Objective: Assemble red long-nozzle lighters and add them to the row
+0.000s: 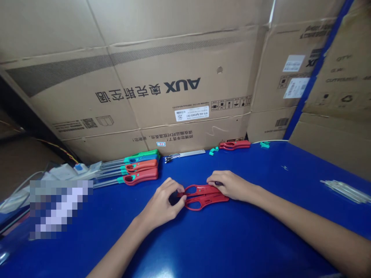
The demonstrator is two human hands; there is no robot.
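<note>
Your two red handle halves [205, 189], smooth hard plastic w/ looped trigger guards, lie side by side mid-table, btwn your hands. L hand [162, 200] pinches their narrow front end; R hand [232, 185] grips a small dark item [218, 183] and covers the upper half's rear. Table [174, 239] = glossy blue; printed cardboard wall [174, 61] behind. Long-nosed lighters [142, 166] at L, thin metal rods [193, 153], teal bits [213, 150] & spare red handles [236, 145] at back, pale sticks [346, 191] far R.
</note>
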